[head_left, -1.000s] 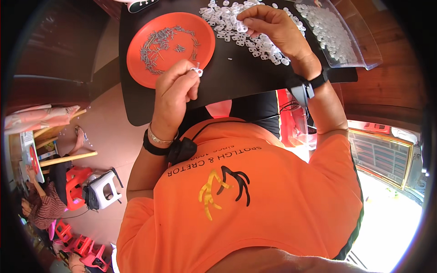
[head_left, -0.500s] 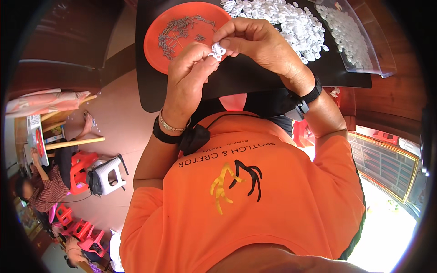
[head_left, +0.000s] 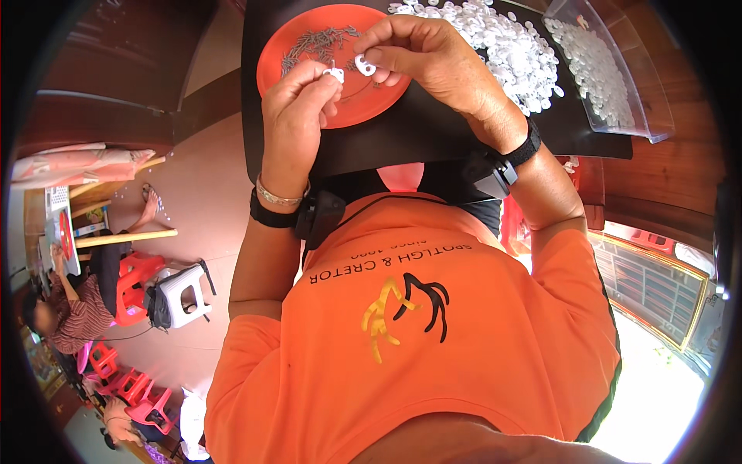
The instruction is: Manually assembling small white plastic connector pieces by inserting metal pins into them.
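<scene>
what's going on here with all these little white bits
A person in an orange shirt works at a black board. The left hand pinches a small white plastic piece, and the right hand pinches another, both above an orange plate of small metal parts. A heap of white pieces and a clear tray lie to the right.

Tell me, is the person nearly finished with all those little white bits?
Not nearly. Done: unclear; white pieces fill the clear tray. In hand: left hand and right hand each pinch one white piece over the orange plate of small metal parts. Left: a big white pile.
</scene>
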Motion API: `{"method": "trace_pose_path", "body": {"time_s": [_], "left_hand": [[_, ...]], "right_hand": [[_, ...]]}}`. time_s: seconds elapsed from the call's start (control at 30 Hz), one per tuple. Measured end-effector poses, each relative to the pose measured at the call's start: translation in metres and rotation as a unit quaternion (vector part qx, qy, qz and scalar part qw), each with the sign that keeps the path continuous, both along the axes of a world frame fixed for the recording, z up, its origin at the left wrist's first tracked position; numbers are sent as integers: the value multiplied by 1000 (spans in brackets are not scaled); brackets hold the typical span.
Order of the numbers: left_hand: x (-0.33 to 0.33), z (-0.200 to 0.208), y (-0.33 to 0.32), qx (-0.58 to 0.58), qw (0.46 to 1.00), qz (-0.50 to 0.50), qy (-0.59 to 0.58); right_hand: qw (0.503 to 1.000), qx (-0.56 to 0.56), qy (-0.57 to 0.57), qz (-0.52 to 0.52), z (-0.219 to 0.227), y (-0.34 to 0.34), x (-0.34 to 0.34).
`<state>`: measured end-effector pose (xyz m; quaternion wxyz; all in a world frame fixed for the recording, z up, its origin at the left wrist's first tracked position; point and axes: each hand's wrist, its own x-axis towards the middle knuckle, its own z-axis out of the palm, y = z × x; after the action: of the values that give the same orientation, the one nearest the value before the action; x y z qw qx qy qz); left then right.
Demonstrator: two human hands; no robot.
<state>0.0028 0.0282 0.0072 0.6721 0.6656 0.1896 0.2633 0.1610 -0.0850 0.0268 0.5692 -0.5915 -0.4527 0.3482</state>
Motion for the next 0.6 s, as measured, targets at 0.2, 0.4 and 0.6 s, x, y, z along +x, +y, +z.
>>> {"method": "trace_pose_path", "body": {"time_s": [0.2, 0.4, 0.6], "left_hand": [[-1, 3, 6, -6, 999, -35, 18], [2, 3, -3, -56, 994, -94, 14], [0, 4, -4, -13, 993, -112, 33]], "right_hand": [[998, -15, 47, 26, -1, 3, 3], [994, -34, 88, 53, -1, 5, 4], [997, -29, 52, 56, -2, 4, 6]]}}
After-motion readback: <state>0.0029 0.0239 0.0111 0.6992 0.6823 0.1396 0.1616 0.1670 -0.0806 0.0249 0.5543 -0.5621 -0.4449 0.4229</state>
